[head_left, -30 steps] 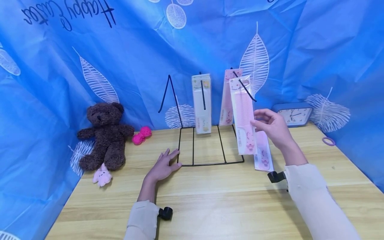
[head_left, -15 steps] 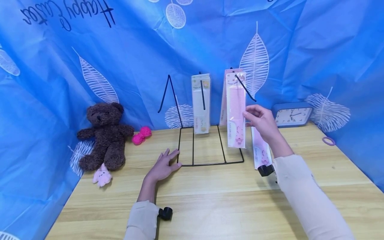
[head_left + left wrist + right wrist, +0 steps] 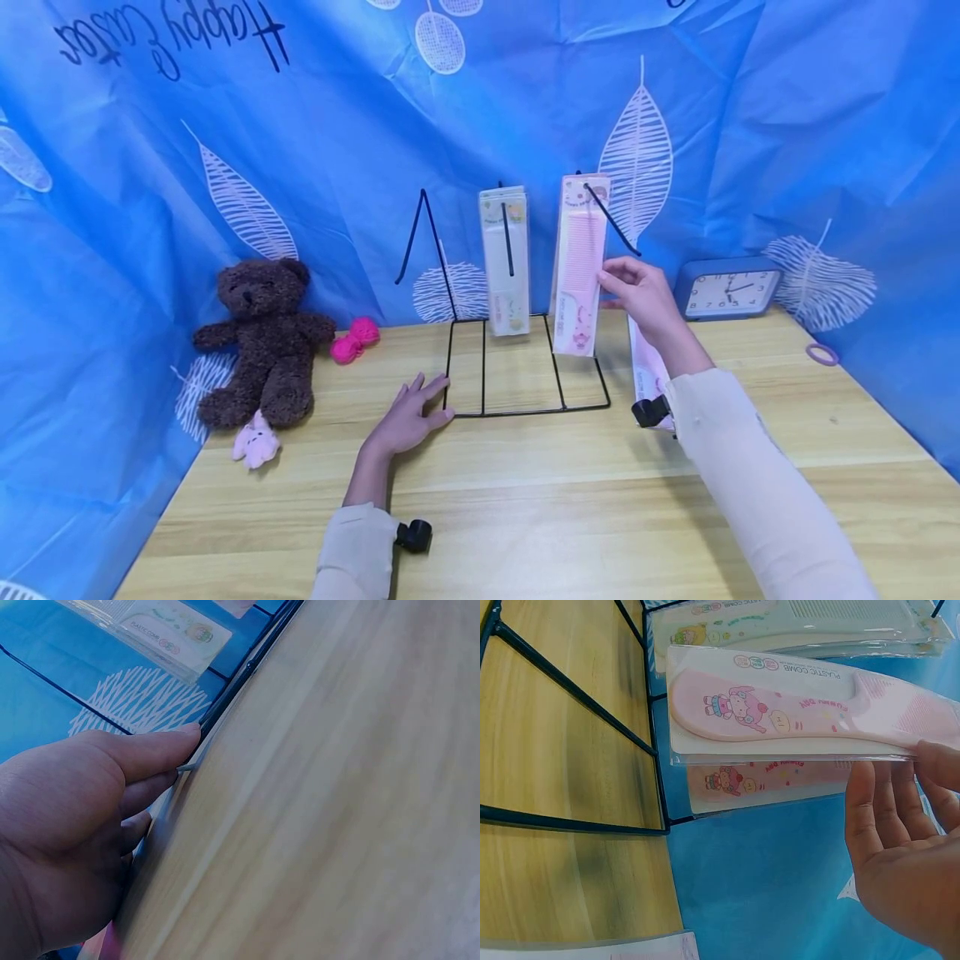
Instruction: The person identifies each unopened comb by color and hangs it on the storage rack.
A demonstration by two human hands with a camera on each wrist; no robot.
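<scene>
My right hand [image 3: 647, 302] pinches the side edge of a packaged pink plastic comb [image 3: 581, 271], which hangs upright on the right arm of a black wire rack [image 3: 517, 412]. In the right wrist view, the thumb lies at the pack's edge and another packaged pink comb [image 3: 757, 780] shows behind it. My left hand [image 3: 405, 419] rests on the table with outstretched fingertips at the rack's left base bar. Packaged white combs [image 3: 498, 279] hang on the middle arm; the left arm carries nothing. Another pink comb pack [image 3: 647, 367] lies right of the rack, partly hidden by my right wrist.
At the left sits a dark brown teddy bear [image 3: 262, 342], with a small pink plush toy [image 3: 257, 442] at its feet and a bright pink bow-like item [image 3: 354, 340] beside it. A blue clock [image 3: 731, 289] and a purple ring [image 3: 822, 354] are at the right.
My right hand has moved left and slightly back with the pink comb pack, which slid along the rack's arm up to the pink one behind. My left hand stayed put.
</scene>
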